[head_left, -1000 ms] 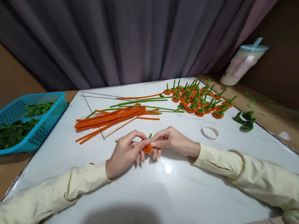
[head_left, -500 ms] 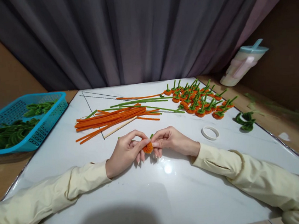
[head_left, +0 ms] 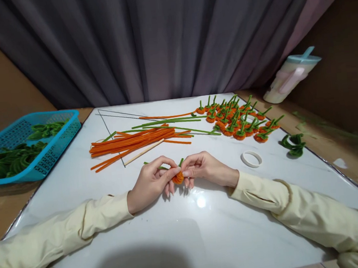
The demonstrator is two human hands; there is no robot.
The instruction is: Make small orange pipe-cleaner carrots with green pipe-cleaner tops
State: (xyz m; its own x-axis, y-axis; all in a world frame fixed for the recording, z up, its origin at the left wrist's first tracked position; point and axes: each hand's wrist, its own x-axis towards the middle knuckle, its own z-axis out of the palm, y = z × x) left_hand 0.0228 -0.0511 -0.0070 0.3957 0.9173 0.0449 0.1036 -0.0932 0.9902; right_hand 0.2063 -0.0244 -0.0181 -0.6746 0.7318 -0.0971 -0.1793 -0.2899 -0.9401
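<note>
Between both hands, just above the table, is a small orange pipe-cleaner pumpkin (head_left: 177, 178) with green showing at its top. My left hand (head_left: 153, 178) pinches it from the left, thumb against the orange ribs. From the right, my right hand (head_left: 202, 170) grips its edge and top between thumb and fingers. A green pipe cleaner (head_left: 163, 167) sticks out behind my left fingers. Beyond the hands lies a bundle of orange pipe cleaners (head_left: 132, 143), with a thin wooden stick (head_left: 144, 152) along its near side.
Finished-looking orange pumpkins (head_left: 235, 121) with green stems crowd the back right. A white tape ring (head_left: 251, 159) and curled green pieces (head_left: 293, 145) lie right. At left stands a blue basket (head_left: 56, 153) holding green leaf shapes. A lidded tumbler (head_left: 291, 77) stands far right.
Both hands stay nearly in place on the pumpkin. The green pipe cleaner behind my left fingers shows more now, and the pumpkin has shifted very slightly.
</note>
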